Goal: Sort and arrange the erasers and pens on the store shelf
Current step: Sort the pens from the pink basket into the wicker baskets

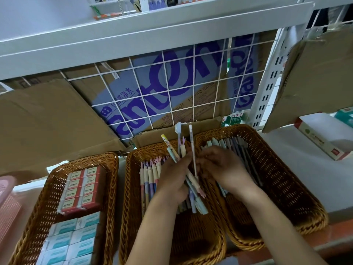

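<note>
The person's left hand (172,180) is gripping a loose bundle of pens (194,188) around its middle above the middle wicker basket (126,188), while the right hand (221,165) appears to be pinching a slim white pen (192,146) standing upright between the two hands. The pens are looking light, stiff and smooth-barrelled, so they are probably sliding against one another unless held mid-barrel rather than by the caps. They are showing pastel barrels in cream, blue, lilac and pink, fanning out unevenly above and below the fist.

Three baskets (114,169) side by side on shelf (305,178), erasers (80,188) in left, pens (150,175) in middle and right
</note>
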`<state>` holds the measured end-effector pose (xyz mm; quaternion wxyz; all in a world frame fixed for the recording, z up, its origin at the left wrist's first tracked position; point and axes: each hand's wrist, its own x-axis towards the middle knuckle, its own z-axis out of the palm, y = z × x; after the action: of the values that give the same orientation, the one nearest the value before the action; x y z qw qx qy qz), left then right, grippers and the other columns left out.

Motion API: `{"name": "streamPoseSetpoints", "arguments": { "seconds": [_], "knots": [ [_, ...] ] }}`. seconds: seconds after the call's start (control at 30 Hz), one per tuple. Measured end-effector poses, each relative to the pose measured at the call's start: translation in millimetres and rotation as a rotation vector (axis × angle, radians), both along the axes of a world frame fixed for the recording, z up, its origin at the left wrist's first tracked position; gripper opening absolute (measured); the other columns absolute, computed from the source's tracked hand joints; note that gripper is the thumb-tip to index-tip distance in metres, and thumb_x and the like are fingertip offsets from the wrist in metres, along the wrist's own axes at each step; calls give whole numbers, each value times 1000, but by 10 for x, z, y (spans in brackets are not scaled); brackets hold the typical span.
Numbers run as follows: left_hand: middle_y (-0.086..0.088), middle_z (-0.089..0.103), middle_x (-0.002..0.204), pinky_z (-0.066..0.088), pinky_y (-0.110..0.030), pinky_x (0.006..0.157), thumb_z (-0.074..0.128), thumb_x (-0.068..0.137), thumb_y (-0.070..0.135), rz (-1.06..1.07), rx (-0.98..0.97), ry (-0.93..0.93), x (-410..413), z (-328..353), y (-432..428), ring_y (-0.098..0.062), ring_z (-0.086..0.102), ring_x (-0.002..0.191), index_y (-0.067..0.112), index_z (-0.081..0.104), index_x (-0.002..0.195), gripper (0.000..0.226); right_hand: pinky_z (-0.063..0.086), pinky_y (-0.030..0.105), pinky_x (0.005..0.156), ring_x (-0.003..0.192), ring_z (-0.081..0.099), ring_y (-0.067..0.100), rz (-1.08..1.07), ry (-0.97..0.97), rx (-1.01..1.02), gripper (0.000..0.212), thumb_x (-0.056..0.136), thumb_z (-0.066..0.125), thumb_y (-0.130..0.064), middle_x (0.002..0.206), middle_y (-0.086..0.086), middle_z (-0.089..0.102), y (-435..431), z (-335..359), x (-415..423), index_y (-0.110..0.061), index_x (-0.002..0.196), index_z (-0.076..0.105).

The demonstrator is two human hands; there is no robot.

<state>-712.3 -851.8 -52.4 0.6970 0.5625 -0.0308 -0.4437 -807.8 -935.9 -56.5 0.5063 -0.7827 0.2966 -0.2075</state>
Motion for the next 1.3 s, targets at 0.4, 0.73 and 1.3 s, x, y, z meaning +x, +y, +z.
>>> {"name": "streamPoseSetpoints", "arguments": {
  "seconds": [0.4,0.73,1.3],
  "knots": [
    [-6,68,66,55,-27,50,48,97,10,-60,-82,121,98,81,73,-16,66,59,1,62,104,18,42,28,72,89,59,29,-245,69,-691,22,83,66,-5,95,12,61,-323,-184,-161,-11,104,72],
    [-2,57,61,39,-19,40,48,97,13,-48,34,92,-4,63,-12,-8,45,41,6,57,96,11,27,16,45,65,51,15,-276,448,-547,14,89,51,-3,90,7,60,-653,-372,-72,-8,84,63],
    [-3,57,58,40,-23,45,49,98,26,-123,132,-180,-65,84,-40,-9,50,44,12,61,90,21,53,27,68,79,68,13,110,-96,374,21,96,50,-15,84,2,73,-143,97,7,-16,99,71]
  ]
}}
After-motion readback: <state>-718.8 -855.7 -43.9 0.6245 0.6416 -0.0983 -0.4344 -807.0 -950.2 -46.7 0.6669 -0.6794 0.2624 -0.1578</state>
